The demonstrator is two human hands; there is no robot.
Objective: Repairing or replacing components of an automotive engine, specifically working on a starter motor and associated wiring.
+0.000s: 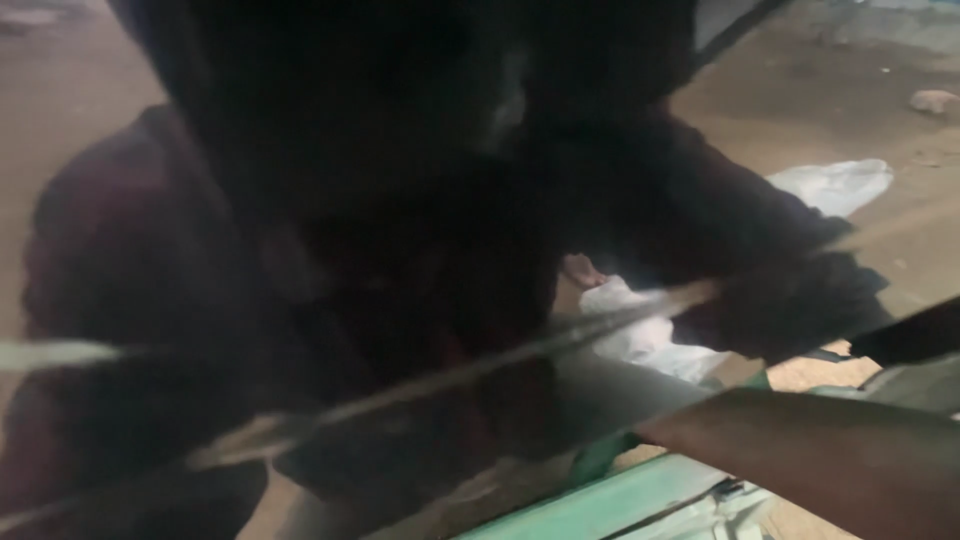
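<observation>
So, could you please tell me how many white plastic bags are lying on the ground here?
2: one white bag at upper right on the dirt ground, another white bag mid-frame behind the dark-clothed figure. More may be hidden.

Single head-worn view, steeply downward, very close, blurred, over sandy ground [800,100].

A bare brown dirt floor [890,235] is carrying crumpled white plastic sheeting [835,185] and a small pale stone [935,100] toward its far right edge.
</observation>
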